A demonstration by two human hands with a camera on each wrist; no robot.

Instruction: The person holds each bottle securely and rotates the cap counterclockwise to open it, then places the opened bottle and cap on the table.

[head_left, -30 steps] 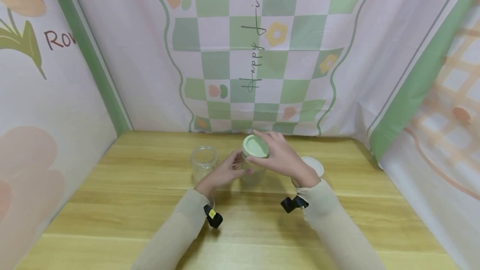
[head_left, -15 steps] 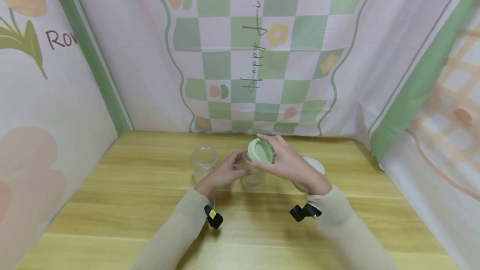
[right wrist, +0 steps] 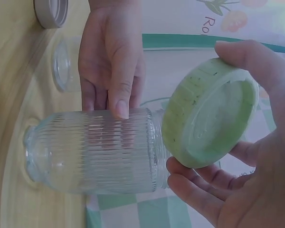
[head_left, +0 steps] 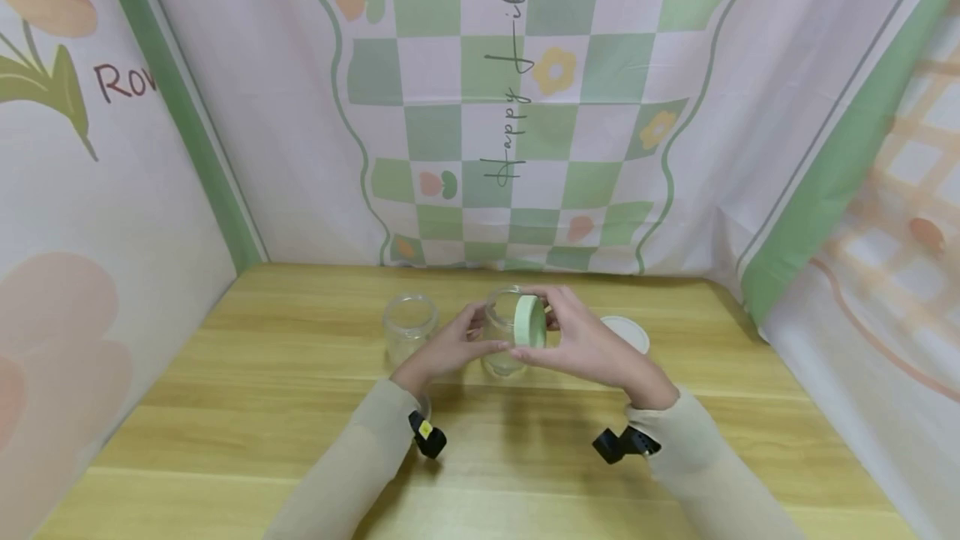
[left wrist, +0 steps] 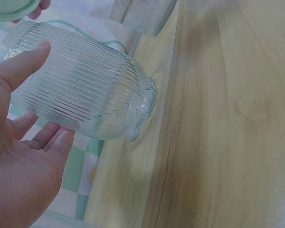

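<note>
A ribbed clear glass jar [head_left: 501, 340] stands upright on the table with its mouth uncovered. My left hand [head_left: 453, 343] steadies it, thumb on one side and fingers on the other, as the left wrist view shows of the glass jar [left wrist: 80, 80]. Beside the jar's rim, my right hand [head_left: 592, 348] grips a pale green lid [head_left: 529, 322] by its edge. That lid [right wrist: 209, 114] is tipped on its side in the right wrist view, its hollow face turned toward the palm, with the fingers [right wrist: 199, 190] along its lower edge.
A second glass jar [head_left: 410, 327] without a lid stands left of the held one. Behind my right hand is a jar with a white lid [head_left: 626, 333], partly covered. A pale lid [right wrist: 51, 12] lies on the wooden table [head_left: 225, 407]. Patterned curtains [head_left: 487, 107] hang along the table's sides and back.
The green lid has come off the jar's mouth, tilted upright and moved slightly right with my right hand. My left hand has kept its hold on the jar.
</note>
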